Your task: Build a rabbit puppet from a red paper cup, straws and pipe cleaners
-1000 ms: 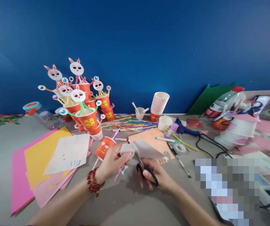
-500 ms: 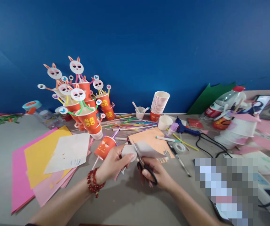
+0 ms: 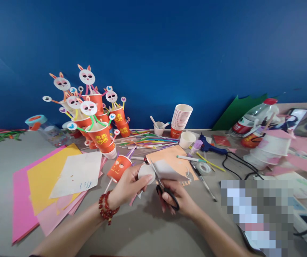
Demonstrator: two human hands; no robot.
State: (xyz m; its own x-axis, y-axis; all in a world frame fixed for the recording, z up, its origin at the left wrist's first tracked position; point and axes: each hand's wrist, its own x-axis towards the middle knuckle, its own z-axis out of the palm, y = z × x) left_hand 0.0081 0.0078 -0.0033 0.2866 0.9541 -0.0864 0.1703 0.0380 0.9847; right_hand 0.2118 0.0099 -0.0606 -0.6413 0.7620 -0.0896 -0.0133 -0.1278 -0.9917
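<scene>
White paper (image 3: 171, 170) is pinched between the thumb and fingers of my left hand (image 3: 132, 181), its near part partly cut to a rounded outline. My right hand (image 3: 174, 197) has its fingers through the black handles of a pair of scissors (image 3: 167, 197). The blades lie across the paper, between its rounded part and the larger flap to the right. Just beyond my left hand an orange-red paper cup (image 3: 119, 167) lies tilted, with purple sticks in it. An orange paper sheet (image 3: 159, 154) lies under and behind the white paper.
Rabbit-faced cup figures (image 3: 100, 137) stand at back left. Coloured sheets (image 3: 22, 200) lie at left, sticks (image 3: 145, 139) at the back. A cup stack (image 3: 180, 117), a glue gun (image 3: 209, 145) and a brush (image 3: 205, 185) are to the right. A plastic bottle (image 3: 255, 116) leans farther right.
Almost nothing differs. Both hands, the white paper and the scissors stay in nearly the same place; the view has shifted very slightly.
</scene>
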